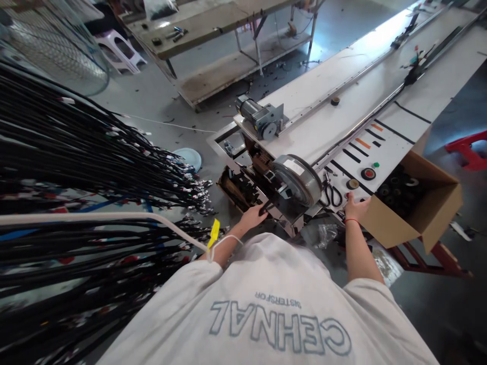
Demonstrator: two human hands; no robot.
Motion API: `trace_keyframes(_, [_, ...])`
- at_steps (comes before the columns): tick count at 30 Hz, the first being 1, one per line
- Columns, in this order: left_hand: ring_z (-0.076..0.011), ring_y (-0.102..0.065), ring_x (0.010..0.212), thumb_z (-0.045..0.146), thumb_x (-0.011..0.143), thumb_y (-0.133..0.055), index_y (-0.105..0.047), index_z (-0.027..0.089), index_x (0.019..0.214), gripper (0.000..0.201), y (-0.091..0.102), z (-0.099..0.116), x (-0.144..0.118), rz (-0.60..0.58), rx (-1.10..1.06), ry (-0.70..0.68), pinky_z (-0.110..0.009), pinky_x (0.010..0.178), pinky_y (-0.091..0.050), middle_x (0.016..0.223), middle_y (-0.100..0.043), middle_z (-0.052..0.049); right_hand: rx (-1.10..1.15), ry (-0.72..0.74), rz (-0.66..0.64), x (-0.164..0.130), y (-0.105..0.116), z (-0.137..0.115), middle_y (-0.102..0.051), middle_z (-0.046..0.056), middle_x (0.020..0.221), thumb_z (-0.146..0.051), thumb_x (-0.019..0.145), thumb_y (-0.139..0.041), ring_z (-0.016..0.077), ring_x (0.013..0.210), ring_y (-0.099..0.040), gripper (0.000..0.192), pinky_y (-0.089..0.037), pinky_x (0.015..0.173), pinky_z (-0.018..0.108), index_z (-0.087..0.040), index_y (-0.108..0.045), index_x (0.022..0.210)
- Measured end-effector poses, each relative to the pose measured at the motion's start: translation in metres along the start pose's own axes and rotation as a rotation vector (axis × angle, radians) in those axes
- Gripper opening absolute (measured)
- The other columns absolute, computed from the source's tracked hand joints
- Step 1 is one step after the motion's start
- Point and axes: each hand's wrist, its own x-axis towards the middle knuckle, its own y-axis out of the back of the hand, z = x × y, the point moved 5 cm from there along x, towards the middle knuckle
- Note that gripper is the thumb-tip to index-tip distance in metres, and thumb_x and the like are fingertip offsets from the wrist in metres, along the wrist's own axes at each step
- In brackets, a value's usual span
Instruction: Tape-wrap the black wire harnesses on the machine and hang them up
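Observation:
My left hand (254, 217) is closed around a narrow black piece (267, 207) at the near end of the machine. Whether it is a cable or a part of the machine, I cannot tell. Just beyond it stands a large round metal wheel (299, 177) with a white label. My right hand (355, 207) rests at the bench edge with its fingers apart, a fingertip at a small red button (347, 194). Close by lie black-handled scissors (332, 193) and a tape roll (353, 184). A bigger red button (368, 174) and a green button (376, 165) sit farther along.
An open cardboard box (437, 213) with dark rolls adjoins my right hand. Black cable bundles (95, 137) hang at the left. A motor (251, 109) is mounted on the long white bench (327, 121). Behind stands a work table (205, 30); a red stool (470, 152) is at right.

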Motion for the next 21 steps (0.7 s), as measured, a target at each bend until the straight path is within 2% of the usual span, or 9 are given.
trace_keyframes(4, [-0.0207,-0.062,0.074,0.048,0.089,-0.050,-0.065,0.016,0.085,0.035,0.008,-0.013,-0.022,-0.062,0.061,-0.037,-0.028,0.067,-0.043,0.080,-0.069,-0.007,-0.001,-0.002,0.001,-0.001,0.003,-0.004,-0.037,0.029,0.147,-0.059,0.077,-0.060,0.0369,0.138,-0.033,0.093,-0.025,0.114,0.047,0.000,-0.034,0.144])
trace_keyframes(6, [-0.0197,-0.060,0.071,0.052,0.091,-0.046,-0.064,0.016,0.085,0.041,0.013,-0.008,-0.032,-0.070,-0.007,-0.076,-0.028,0.066,-0.042,0.077,-0.067,-0.006,0.007,0.008,0.006,-0.001,0.004,-0.005,-0.037,0.028,0.147,-0.060,0.077,-0.060,0.0368,0.138,-0.033,0.092,-0.024,0.115,0.047,-0.001,-0.035,0.143])
trace_keyframes(8, [-0.0184,-0.058,0.069,0.052,0.092,-0.043,-0.061,0.016,0.082,0.042,0.017,0.001,-0.035,-0.026,-0.069,-0.089,-0.028,0.066,-0.042,0.073,-0.065,-0.004,0.012,0.007,0.005,-0.001,0.004,-0.005,-0.035,0.029,0.148,-0.058,0.077,-0.061,0.0370,0.139,-0.033,0.093,-0.023,0.115,0.047,0.001,-0.034,0.143])
trace_keyframes(11, [-0.0169,-0.055,0.068,0.053,0.094,-0.037,-0.056,0.018,0.075,0.044,0.019,0.020,-0.030,0.056,-0.120,-0.086,-0.027,0.066,-0.042,0.069,-0.061,-0.002,0.008,-0.012,-0.008,-0.001,0.003,-0.004,-0.034,0.030,0.149,-0.055,0.077,-0.062,0.0372,0.139,-0.032,0.094,-0.024,0.115,0.046,0.003,-0.033,0.144])
trace_keyframes(15, [-0.0168,-0.054,0.069,0.052,0.095,-0.035,-0.053,0.019,0.073,0.044,0.015,0.045,-0.014,0.092,-0.156,-0.092,-0.027,0.068,-0.041,0.067,-0.059,-0.002,0.003,-0.040,-0.021,-0.003,0.004,-0.006,-0.034,0.030,0.149,-0.054,0.077,-0.062,0.0382,0.139,-0.033,0.094,-0.026,0.114,0.048,0.002,-0.031,0.146])
trace_keyframes(21, [-0.0173,-0.057,0.066,0.045,0.097,-0.037,-0.053,0.020,0.074,0.038,0.012,0.063,0.004,0.110,-0.159,-0.123,-0.028,0.067,-0.040,0.068,-0.061,-0.003,0.015,-0.028,-0.023,-0.004,0.006,-0.008,-0.037,0.029,0.147,-0.054,0.078,-0.062,0.0381,0.139,-0.032,0.093,-0.026,0.114,0.047,0.001,-0.031,0.146])
